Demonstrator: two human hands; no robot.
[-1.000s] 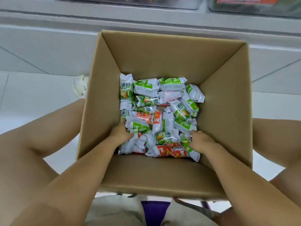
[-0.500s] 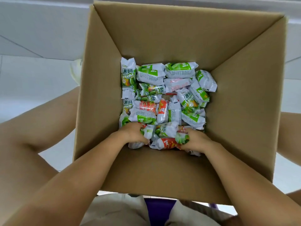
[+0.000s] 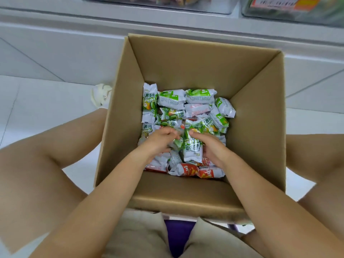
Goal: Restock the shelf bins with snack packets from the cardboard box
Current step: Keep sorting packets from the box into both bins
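Gathering: both hands are down inside the cardboard box (image 3: 251,118), scooping snack packets (image 3: 193,101) together at the middle of the frame.
Packets: small pillow-shaped foil bags, white with green print, a few red ones along the lower edge of the pile; they lie loose and criss-crossed on the box floor, one layer or so deep, hard to tell more.
Held packet: a green-and-white packet (image 3: 192,148) stands on end between the two hands, label facing the camera, above the rest of the pile.
Right hand: right hand (image 3: 212,146) has fingers curled round the right side of that upright packet, thumb near its top; likely more packets under the palm, can't tell.
Left hand: left hand (image 3: 160,139) is curled, fingertips bunched on crinkled packets just left of the upright one; looks like a pinch grip, exact count hidden.
Box: open top, tall brown walls, sits centre frame on the white floor (image 3: 46,101) between the person's bare knees.
Step advice: my read, press the hands toward each other to trap a bunch, lift straight up clear of the walls, keep slippery foil from sliding out the bottom.
Risk: loose packets may drop back or snag on the box rim.
Shelf bins: clear bins (image 3: 290,8) on the shelf along the top edge of the frame, upper right one with an orange label, well apart from the hands.
Other: a crumpled white item (image 3: 100,95) on the floor, left of the box.
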